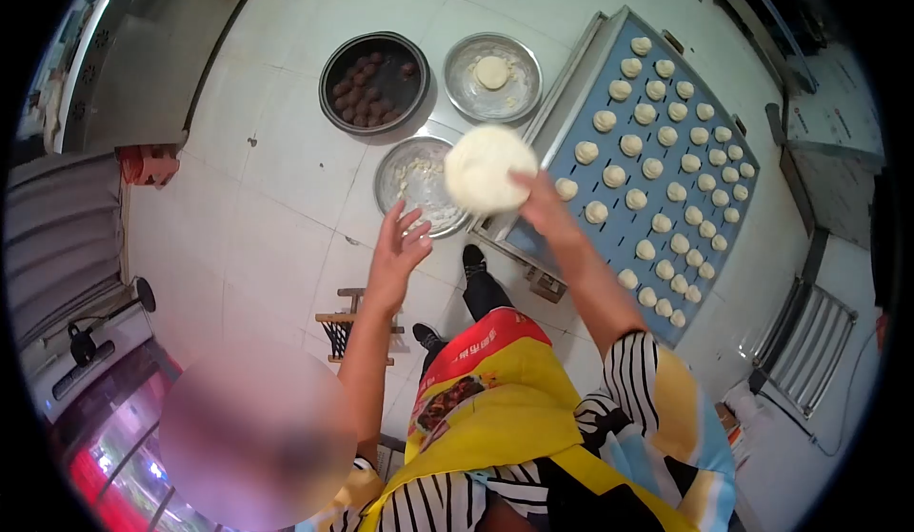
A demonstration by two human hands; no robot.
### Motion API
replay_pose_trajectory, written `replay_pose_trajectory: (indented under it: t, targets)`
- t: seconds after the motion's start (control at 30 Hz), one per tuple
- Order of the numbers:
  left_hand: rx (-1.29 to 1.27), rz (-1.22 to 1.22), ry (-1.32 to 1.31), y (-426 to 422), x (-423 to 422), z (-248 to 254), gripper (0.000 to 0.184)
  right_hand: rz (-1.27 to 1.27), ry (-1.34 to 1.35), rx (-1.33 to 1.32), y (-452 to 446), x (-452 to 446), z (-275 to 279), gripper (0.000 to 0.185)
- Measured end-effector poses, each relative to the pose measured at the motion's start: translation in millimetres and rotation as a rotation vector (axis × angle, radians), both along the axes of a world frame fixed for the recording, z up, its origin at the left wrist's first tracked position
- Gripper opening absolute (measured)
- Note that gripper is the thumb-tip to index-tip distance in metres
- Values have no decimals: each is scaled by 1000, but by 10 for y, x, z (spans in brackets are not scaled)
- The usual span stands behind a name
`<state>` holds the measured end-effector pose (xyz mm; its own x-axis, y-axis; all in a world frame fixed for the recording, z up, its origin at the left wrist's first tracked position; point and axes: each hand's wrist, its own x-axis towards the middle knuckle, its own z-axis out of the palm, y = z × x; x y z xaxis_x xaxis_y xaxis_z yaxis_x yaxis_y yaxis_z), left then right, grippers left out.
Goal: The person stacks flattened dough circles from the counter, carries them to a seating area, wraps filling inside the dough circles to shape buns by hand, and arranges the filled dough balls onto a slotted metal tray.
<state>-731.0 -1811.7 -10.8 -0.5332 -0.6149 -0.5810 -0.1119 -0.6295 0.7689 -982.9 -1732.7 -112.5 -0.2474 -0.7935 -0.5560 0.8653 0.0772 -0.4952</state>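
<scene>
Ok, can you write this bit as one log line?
right hand: holding dough disc | left hand: open, empty | black pan: dark balls | blue tray: dough lumps

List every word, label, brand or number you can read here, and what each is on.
None reads clearly.
Apron, red band: white characters, too blurred and tilted to quote.
Pale panel at the right: small dark marks, too small to tell whether they are writing.
</scene>
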Motion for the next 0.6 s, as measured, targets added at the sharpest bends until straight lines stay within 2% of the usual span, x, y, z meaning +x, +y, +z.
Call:
replay_pose_trajectory:
  t: [0.07,0.13,0.23,0.3,0.33,0.37,0.4,0.47,0.53,0.6]
  targets:
    - [59,38,-18,39,264,17,72,-19,-75,264,-259,-494,-382,64]
    - [83,66,-133,224,650,-92,68,117,461,874,-363,-733,-913,72]
    - [148,140,-345,640,1415,-212,65,373,855,739,29,-613,-1306,85]
    - [206,249,-429,943,1855,-290,64,534,885,685,371,-151,-1813,83]
    - [200,268,-446,1086,2032,-285,63,598,750,721,447,246,-1418,62]
    - [191,289,-464,1219,2208,-264,62,662,518,551,645,520,-1423,39]
    - [178,312,-484,1351,2372,-241,62,907,507,677,672,838,-1023,27]
    - [156,385,-444,1592,2671,-156,62,1075,486,623,949,1441,-1024,29]
    - [116,449,-414,1886,2932,-12,60,1081,424,615,1090,2089,-748,31]
    - [89,498,-409,2300,3245,88,59,1212,359,544,1139,2640,-477,33]
